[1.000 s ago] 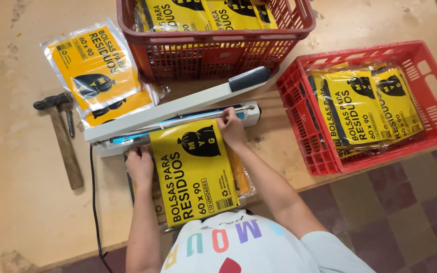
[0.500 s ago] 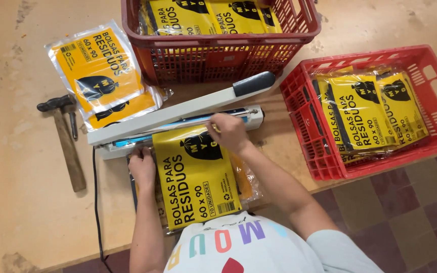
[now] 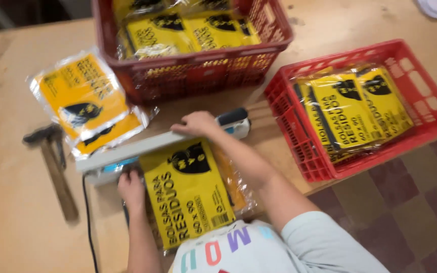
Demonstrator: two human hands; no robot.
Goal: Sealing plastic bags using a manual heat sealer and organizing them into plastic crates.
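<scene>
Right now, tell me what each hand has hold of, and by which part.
The right hand presses on top of the sealer arm, near its dark handle end. The left hand rests on the left edge of the yellow packet by the sealer; whether it grips cannot be told.

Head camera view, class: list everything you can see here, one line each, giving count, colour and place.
Sealer bar: one, white, pressed down across table centre.
Packet under the bar: one, yellow and black, at the table's near edge.
Loose packets: a small pile, yellow, left of the sealer.
Hammer: one, dark head, wooden handle, far left.
Back crate: one, dark red, holding yellow packets.
Right crate: one, bright red, holding yellow packets.
Cable: one, black, hanging off the near edge.
Table: one, pale wood.
Left hand: beside the packet's left edge.
Right hand: on top of the bar.
</scene>
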